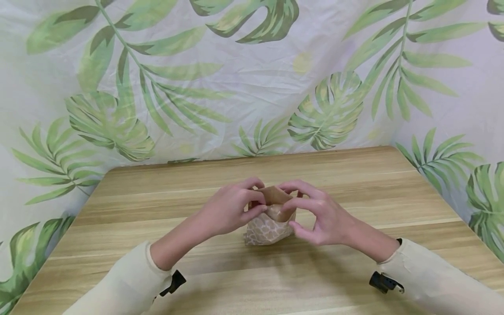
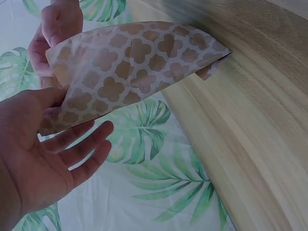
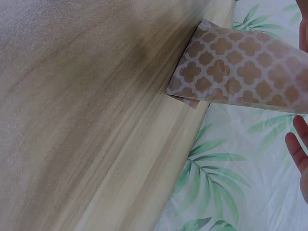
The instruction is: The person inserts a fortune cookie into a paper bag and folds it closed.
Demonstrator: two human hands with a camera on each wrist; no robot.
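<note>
A brown paper bag point(image 1: 269, 229) with a white lattice pattern stands upright on the table, its mouth open at the top. Thumb and fingers of my left hand point(image 1: 236, 205) pinch the bag's left rim. In the left wrist view the other fingers of the left hand point(image 2: 48, 149) spread free below the paper bag point(image 2: 130, 67). My right hand point(image 1: 320, 214) holds the opposite rim, index finger inside the mouth and thumb outside. A pale, shiny patch shows within the mouth; what it is I cannot tell. In the right wrist view, the right hand point(image 3: 301, 154) is mostly cut off beside the paper bag point(image 3: 236, 67).
Under the bag is a wood-grain table point(image 1: 157, 197) with angled back corners. A white cloth point(image 1: 252, 78) printed with green leaves hangs behind and around it. Black straps point(image 1: 383, 282) show at both sleeve cuffs.
</note>
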